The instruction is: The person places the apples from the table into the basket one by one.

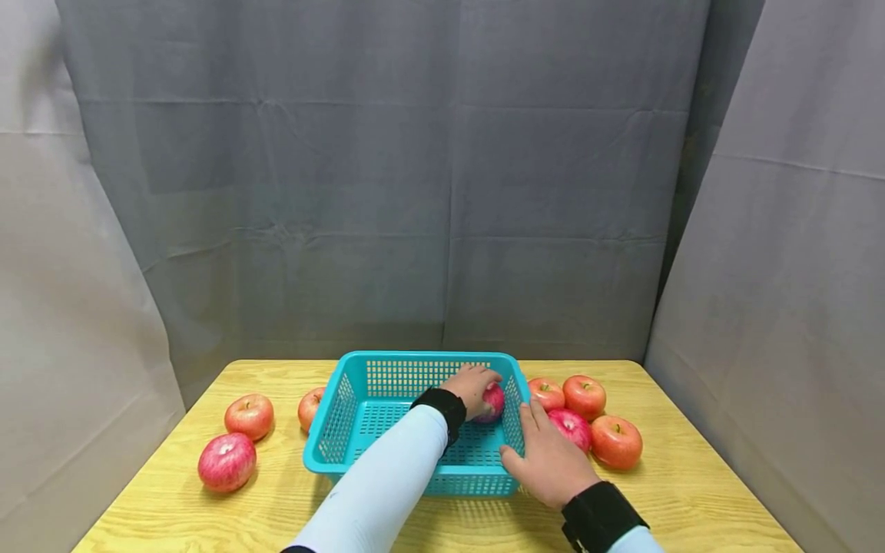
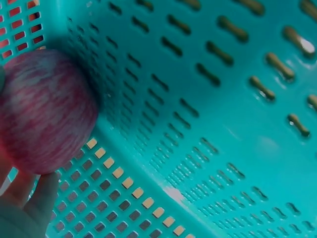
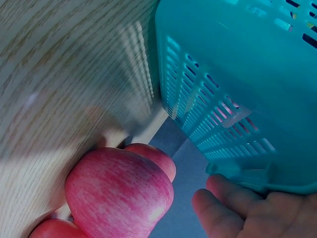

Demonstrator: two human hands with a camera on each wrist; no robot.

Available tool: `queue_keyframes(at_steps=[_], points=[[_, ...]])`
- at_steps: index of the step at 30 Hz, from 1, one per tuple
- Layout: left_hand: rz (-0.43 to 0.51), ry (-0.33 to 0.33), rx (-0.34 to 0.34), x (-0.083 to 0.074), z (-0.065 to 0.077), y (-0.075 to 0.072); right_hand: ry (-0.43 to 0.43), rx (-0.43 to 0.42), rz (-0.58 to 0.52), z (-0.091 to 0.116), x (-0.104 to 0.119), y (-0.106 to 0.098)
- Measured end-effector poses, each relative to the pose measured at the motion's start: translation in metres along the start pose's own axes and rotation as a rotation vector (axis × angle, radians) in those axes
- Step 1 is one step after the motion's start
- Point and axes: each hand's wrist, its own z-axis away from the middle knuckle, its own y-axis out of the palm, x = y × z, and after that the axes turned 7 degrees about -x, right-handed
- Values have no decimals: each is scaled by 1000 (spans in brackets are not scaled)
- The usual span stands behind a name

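My left hand (image 1: 473,390) reaches into the turquoise plastic basket (image 1: 432,484) and grips a red apple (image 1: 492,403) near its right wall. In the left wrist view, fingers curl under that streaked apple (image 2: 47,111), close over the slatted floor. My right hand (image 1: 553,461) lies at the basket's right front corner, its fingers extended along the rim and the thumb spread over the edge. Seen from the right wrist, the fingertips (image 3: 210,210) touch the rim from outside. Just beyond that hand sits a dark pink apple (image 1: 570,428).
More apples, one of them orange-red (image 1: 617,442), cluster right of the basket on the wooden table (image 1: 691,491). To the left stand a pink apple (image 1: 227,462), a paler one (image 1: 250,416) and another (image 1: 310,407) against the basket. Grey cloth (image 1: 442,192) hangs behind.
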Motion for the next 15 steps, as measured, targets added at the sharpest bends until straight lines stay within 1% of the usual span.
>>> queue_keyframes(at_steps=[3, 6, 13, 15], points=[[11, -28, 12, 1, -1, 2, -3, 0, 0, 0, 0, -1], [25, -41, 13, 1, 0, 1, 0, 6, -6, 0, 0, -2], [59, -57, 5, -1, 8, -10, 8, 8, -9, 0, 0, -2], [52, -58, -2, -2, 10, -12, 8, 7, -4, 0, 0, -2]])
